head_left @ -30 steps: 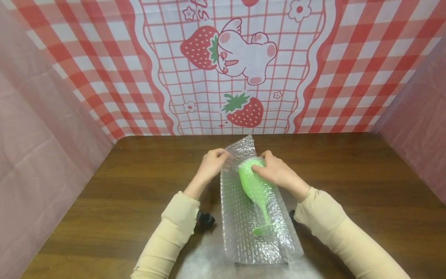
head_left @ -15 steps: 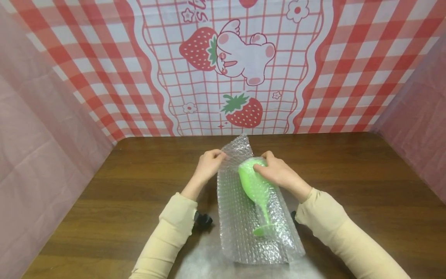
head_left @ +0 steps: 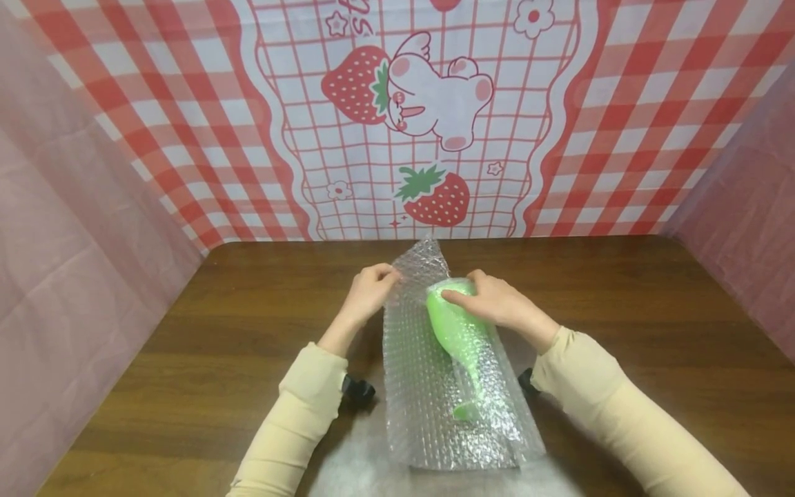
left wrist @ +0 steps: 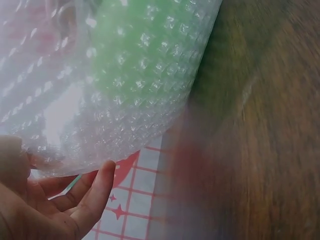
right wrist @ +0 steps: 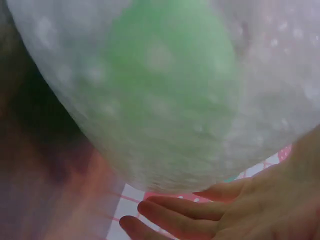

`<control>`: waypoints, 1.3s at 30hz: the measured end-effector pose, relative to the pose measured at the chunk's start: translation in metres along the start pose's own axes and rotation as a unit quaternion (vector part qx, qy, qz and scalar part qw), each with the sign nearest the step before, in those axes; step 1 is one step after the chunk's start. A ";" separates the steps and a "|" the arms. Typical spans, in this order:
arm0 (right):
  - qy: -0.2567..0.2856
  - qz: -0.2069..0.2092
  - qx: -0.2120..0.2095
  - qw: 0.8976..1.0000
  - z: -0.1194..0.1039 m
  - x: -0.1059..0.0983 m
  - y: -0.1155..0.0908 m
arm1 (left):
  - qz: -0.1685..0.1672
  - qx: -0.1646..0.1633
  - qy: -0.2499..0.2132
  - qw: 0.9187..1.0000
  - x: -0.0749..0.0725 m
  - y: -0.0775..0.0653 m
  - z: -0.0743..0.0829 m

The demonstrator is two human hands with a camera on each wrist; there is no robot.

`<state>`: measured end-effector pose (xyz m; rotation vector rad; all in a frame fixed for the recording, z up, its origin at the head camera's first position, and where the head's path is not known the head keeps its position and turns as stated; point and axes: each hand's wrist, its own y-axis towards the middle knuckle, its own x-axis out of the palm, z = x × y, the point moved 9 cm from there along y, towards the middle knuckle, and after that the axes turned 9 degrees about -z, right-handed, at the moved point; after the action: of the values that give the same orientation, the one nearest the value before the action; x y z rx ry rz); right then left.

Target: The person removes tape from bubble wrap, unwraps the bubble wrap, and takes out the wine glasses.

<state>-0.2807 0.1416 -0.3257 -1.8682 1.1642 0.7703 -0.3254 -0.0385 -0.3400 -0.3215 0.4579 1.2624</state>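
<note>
A light green wine glass [head_left: 444, 328] lies on clear bubble wrap [head_left: 413, 393], its rim toward the back and its foot toward the front. One layer of the wrap covers the right part of the bowl, and the stem shows blurred through it. My right hand [head_left: 506, 304] grips the bowl near the rim through the wrap, thumb across the front and fingers behind. At the far left edge, my left hand [head_left: 370, 290] pinches the wrap between thumb and fingers. In the left wrist view, the sheet's curved edge [left wrist: 150, 130] runs past my fingertips [left wrist: 104, 175].
Brown wood-grain table [head_left: 248, 331] lies all round the wrap. A greyish patch [head_left: 354, 462] shows under its front end. Black wrist devices [head_left: 359, 391] sit under the cuffs. A red-checked cloth [head_left: 447, 172] hangs behind the table, with pink cloth at both sides.
My left hand has drawn slightly left with the edge of the bubble wrap, so the left part of the sheet spreads wider. My right thumb has slid a little left across the bowl.
</note>
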 end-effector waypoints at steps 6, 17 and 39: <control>-0.049 0.026 0.000 0.998 -0.009 -0.005 0.001 | -0.009 0.000 -0.025 1.000 0.001 -0.001 0.001; -0.059 0.062 -0.012 0.996 -0.012 -0.009 0.001 | -0.008 0.002 -0.027 1.000 0.001 -0.001 -0.002; 0.010 0.081 -0.004 0.997 0.003 -0.008 -0.005 | 0.001 0.015 -0.040 0.999 -0.002 -0.006 0.004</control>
<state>-0.2798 0.1491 -0.3189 -1.8072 1.3409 0.8474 -0.3197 -0.0405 -0.3358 -0.2437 0.4086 1.2644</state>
